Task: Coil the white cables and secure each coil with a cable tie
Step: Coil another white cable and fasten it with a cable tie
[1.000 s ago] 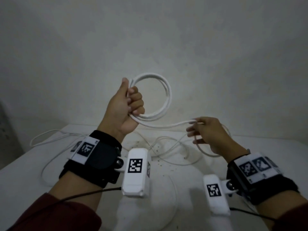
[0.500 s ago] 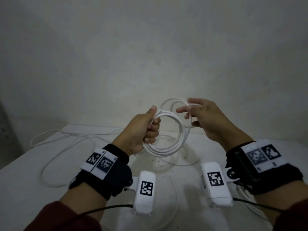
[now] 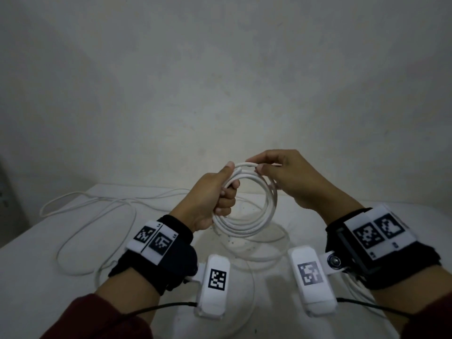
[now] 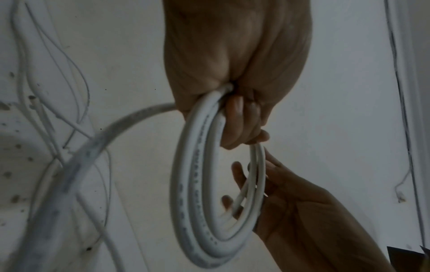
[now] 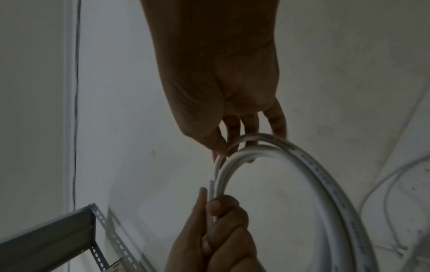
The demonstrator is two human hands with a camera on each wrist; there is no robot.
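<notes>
Gripping white coil [image 3: 247,206] in left hand [image 3: 208,199] above table [image 3: 29,253]; pinching top strand with right hand [image 3: 291,179]; forming loops, tail trailing down; loose cable [image 3: 97,216] lying far left, uncoiled; no cable tie visible, securing pending

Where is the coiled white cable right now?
Head view, centre: the coil is held above the white table, gripped by the left hand with the right hand pinching its top.
</notes>
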